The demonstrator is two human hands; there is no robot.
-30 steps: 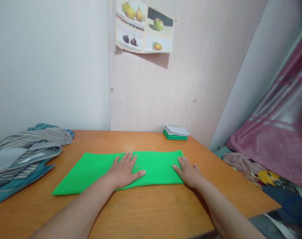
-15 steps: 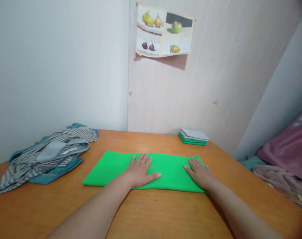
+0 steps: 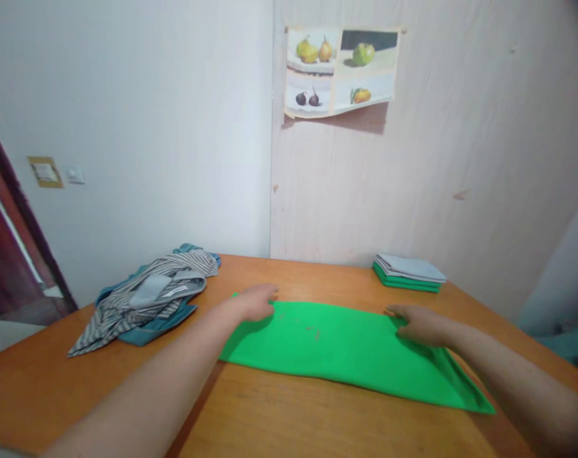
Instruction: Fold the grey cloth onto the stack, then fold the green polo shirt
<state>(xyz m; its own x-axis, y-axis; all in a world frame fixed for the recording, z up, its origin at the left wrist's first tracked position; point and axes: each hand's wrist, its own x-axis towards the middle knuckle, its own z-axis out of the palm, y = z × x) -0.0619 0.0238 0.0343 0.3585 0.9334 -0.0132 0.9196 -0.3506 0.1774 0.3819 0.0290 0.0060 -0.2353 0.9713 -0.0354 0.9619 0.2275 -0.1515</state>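
Note:
A bright green folded cloth [image 3: 336, 350] lies lengthwise across the table in front of me, its right end angled toward me. Over its far left part is my left hand [image 3: 259, 303], palm down, fingers stretched out to the right and partly hidden behind the hand. My right hand [image 3: 422, 324] rests at the far edge toward the right end, thumb and fingers apart. At that right end the layers stand slightly raised and the side fold shows. Small reddish marks are visible on the cloth's upper face.
On the left of the orange-brown table [image 3: 269, 413] lies a heap of striped and blue clothes [image 3: 159, 296]. A neat stack of folded grey and green cloths [image 3: 407, 273] stands at the back right. Behind is a wall with a fruit picture sheet [image 3: 341, 73].
Both hands have moved to the far side of the green cloth from lying flat on it. The cloth's right end has swung nearer to me. The view has turned left.

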